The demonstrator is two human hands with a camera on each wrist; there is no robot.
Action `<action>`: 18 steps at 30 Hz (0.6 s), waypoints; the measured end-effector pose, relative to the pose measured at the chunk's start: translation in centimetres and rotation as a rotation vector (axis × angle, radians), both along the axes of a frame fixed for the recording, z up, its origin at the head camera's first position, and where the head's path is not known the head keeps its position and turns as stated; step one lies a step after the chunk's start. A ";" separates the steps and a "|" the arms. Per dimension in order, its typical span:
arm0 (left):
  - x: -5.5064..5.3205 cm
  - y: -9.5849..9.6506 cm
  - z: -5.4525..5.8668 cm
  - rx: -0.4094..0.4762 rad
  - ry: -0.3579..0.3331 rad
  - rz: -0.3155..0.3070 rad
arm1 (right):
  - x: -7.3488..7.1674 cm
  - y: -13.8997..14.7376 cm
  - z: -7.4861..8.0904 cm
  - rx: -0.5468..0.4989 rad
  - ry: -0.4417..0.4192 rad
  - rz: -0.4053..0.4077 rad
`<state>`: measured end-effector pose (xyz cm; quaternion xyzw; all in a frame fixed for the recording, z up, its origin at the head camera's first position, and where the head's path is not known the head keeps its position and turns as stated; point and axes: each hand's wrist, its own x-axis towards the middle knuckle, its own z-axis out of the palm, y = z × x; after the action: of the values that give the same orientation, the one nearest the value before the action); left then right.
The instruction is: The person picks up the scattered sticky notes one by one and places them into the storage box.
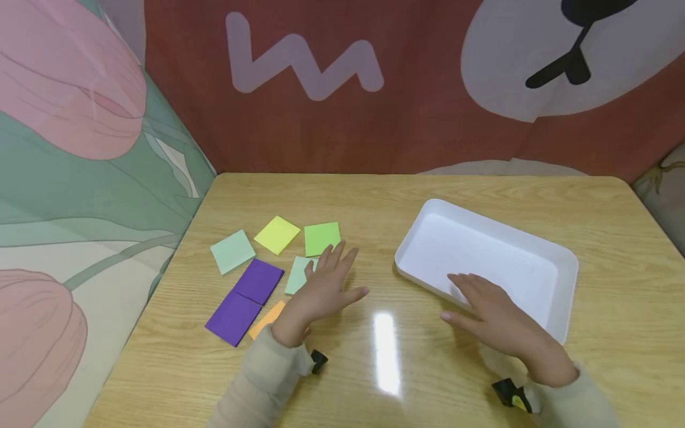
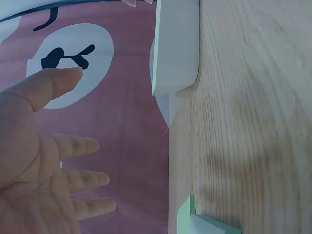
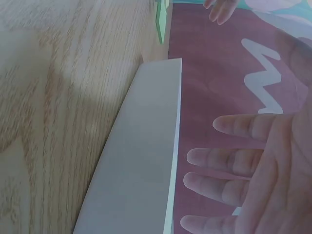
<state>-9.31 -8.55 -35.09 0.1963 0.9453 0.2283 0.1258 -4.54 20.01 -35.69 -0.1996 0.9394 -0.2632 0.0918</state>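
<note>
My left hand is held over the table with fingers spread, holding nothing. Beneath and around it lie square sticky notes: a green one by the fingertips, a pale mint one partly covered by the hand, and an orange one partly hidden by the wrist. Further left are two purple notes edge to edge, another mint note and a yellow note. My right hand, fingers extended and also without anything in it, overlaps the near side of a white tray in the head view.
The wooden table ends at a red patterned curtain behind and a floral one on the left. A bright reflection shows between the hands. Dark wrist straps sit at both sleeves.
</note>
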 end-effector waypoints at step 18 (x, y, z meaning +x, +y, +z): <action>-0.5 1.0 -0.5 0.112 0.043 0.019 | 0.4 2.1 -0.3 -0.035 -0.005 -0.086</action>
<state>-9.84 -7.53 -35.61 0.1989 0.9353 0.2778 0.0920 -4.18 22.11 -36.01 -0.1597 0.9421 -0.2839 0.0792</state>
